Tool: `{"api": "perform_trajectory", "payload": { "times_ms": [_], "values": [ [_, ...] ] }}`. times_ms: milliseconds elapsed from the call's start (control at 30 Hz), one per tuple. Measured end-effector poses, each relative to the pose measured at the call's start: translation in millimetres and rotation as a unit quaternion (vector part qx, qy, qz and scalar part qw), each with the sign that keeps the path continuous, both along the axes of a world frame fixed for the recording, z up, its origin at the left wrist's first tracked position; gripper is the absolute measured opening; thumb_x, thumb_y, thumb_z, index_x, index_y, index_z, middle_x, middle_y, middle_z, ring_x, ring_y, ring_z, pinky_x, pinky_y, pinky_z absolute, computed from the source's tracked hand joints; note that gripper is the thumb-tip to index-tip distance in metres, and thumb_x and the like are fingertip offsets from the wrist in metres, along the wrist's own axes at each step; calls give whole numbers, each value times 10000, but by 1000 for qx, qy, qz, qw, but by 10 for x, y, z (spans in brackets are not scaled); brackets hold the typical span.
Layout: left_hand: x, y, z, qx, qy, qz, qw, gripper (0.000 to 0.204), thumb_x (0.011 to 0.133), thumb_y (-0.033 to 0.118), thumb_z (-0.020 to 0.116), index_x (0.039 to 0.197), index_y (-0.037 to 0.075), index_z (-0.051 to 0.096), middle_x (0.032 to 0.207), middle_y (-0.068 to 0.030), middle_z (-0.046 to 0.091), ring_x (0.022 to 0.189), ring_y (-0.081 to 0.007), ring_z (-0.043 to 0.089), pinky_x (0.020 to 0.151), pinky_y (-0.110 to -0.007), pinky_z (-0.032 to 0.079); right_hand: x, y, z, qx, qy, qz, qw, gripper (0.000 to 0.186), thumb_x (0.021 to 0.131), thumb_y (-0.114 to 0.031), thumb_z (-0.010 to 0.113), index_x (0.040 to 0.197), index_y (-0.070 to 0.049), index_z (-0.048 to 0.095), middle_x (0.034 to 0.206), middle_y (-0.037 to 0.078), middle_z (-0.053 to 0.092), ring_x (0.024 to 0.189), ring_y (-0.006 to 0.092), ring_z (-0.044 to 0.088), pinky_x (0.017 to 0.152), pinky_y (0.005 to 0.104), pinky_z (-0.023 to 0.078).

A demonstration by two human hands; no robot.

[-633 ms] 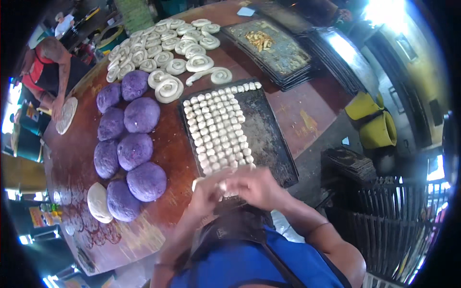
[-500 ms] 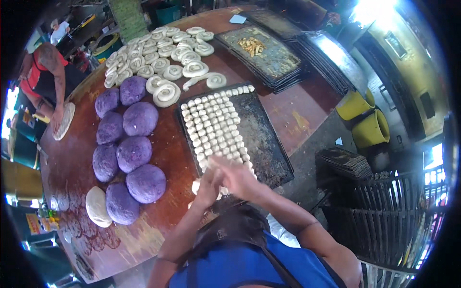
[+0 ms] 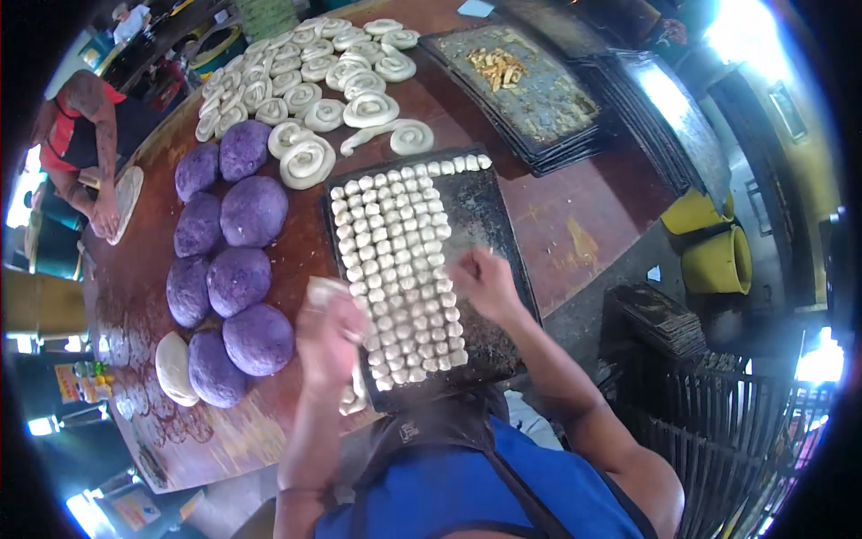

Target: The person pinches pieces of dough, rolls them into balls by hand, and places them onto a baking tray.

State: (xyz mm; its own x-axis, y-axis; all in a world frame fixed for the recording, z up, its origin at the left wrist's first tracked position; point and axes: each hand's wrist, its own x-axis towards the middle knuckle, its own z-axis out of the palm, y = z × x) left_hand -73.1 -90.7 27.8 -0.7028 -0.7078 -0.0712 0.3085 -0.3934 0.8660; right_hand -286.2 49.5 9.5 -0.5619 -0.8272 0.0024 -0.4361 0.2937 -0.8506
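Note:
A dark baking tray (image 3: 476,211) in front of me carries close rows of small pale dough balls (image 3: 395,238), which cover its left part. My left hand (image 3: 328,346), smeared by motion, is at the tray's left edge, closed on a strip of pale dough (image 3: 328,287) that sticks out past the fingers. More pale dough (image 3: 353,395) shows below that hand, by the tray's near left corner. Over the tray, my right hand (image 3: 488,286) has curled fingers at the right side of the rows. Whatever it may hold is hidden.
Purple dough mounds (image 3: 258,339) and a pale lump (image 3: 175,368) lie to the left. Coiled dough (image 3: 370,110) crowds the far tabletop. Stacked trays (image 3: 539,99), one with brown pieces, stand far right; yellow buckets (image 3: 718,260) are beyond the table. At left, a co-worker's hands (image 3: 105,216) press flat dough.
My hands were together above the tray's near end. They are now apart, the left at the tray's left edge and the right at the right side of the rows.

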Motion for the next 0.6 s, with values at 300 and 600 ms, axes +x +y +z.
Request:
{"api": "perform_trajectory", "payload": {
  "times_ms": [300,600],
  "values": [
    [-15,118,-348,38,-226,65,971,363,987,236,438,1302,59,472,860,-49,544,769,-146,579,605,-285,497,-303,-349,-348,18,120,-8,993,205,851,-115,636,1017,-6,586,906,214,617,796,379,620,697,442,507],
    [496,365,-376,-267,-154,-254,917,422,1004,308,451,1308,17,480,1171,-122,594,1051,-219,590,924,-349,471,1293,211,687,-60,33,166,984,248,834,-99,686,1074,-47,650,1028,153,674,775,234,679,666,329,562]
  ]
}}
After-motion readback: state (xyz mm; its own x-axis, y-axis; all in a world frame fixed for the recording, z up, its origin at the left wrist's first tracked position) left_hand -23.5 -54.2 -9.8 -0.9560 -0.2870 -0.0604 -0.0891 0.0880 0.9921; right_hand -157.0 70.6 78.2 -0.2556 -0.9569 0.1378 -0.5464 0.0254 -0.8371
